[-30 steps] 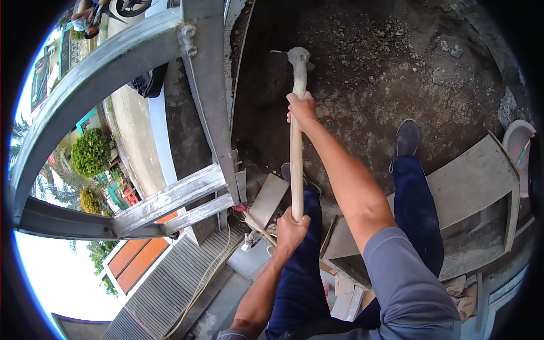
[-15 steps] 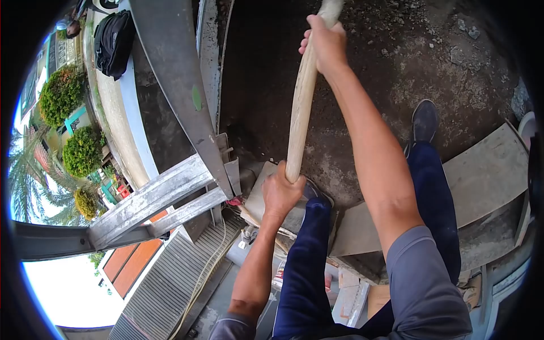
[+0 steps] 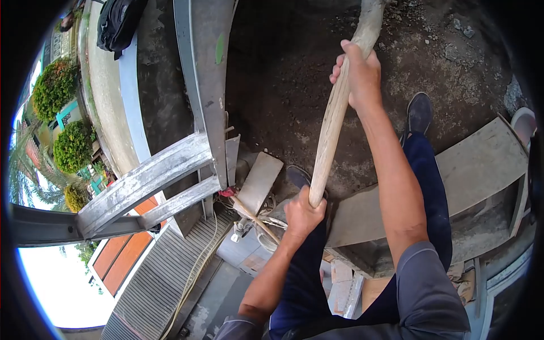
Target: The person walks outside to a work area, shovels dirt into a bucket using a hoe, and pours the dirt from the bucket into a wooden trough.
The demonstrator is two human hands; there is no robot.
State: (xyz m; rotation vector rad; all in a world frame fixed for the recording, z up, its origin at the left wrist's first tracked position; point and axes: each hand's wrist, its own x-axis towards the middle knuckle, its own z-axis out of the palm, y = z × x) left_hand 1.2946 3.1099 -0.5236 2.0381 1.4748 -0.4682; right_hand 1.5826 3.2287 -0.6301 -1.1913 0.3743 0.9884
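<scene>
A long pale wooden handle [image 3: 330,133] runs from the lower middle up past the top of the view. My left hand [image 3: 305,213] is closed round its butt end, above my left leg. Farther up, my right hand [image 3: 363,75] grips the thicker part with its thumb along the wood. Whatever tool head the handle carries is out of view at the top. Beneath it lies dark, loose soil [image 3: 277,107].
Grey boards [image 3: 430,181] form a raised edge across the right. Metal beams [image 3: 150,175] frame the left, with a thin stick [image 3: 255,218] and a flat board [image 3: 260,178] nearby. My dark shoe [image 3: 419,113] rests on the soil. A black bag [image 3: 120,25] sits at upper left.
Both hands and the handle have shifted right in view, and the right hand appears lower. The handle leans more to the right. The view itself has also moved.
</scene>
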